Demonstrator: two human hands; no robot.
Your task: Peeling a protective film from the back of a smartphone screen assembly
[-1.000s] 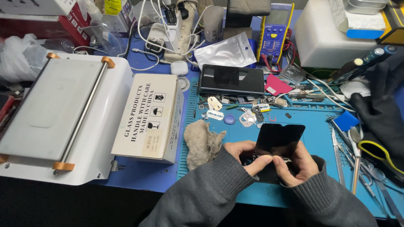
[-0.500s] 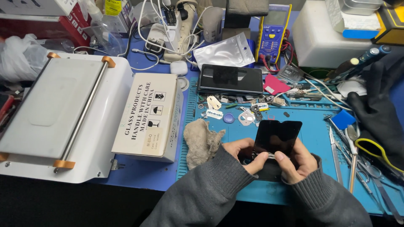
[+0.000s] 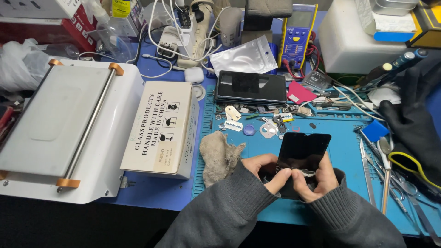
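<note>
Lower centre of frame, over the blue counter mat [image 3: 349,183]: left hand [image 3: 264,172] and right hand [image 3: 317,179] both pinch the black phone screen [image 3: 301,151] at its near end; long axis runs away toward upper frame, tilted slightly right.

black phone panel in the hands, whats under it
The blue work mat lies beneath the black phone panel. The left hand and right hand cover its lower edge, hiding what is directly below there.

A phone repair workshop: multimeter [image 3: 297,36], tweezers [image 3: 365,172], blue work mat [image 3: 349,147].
</note>
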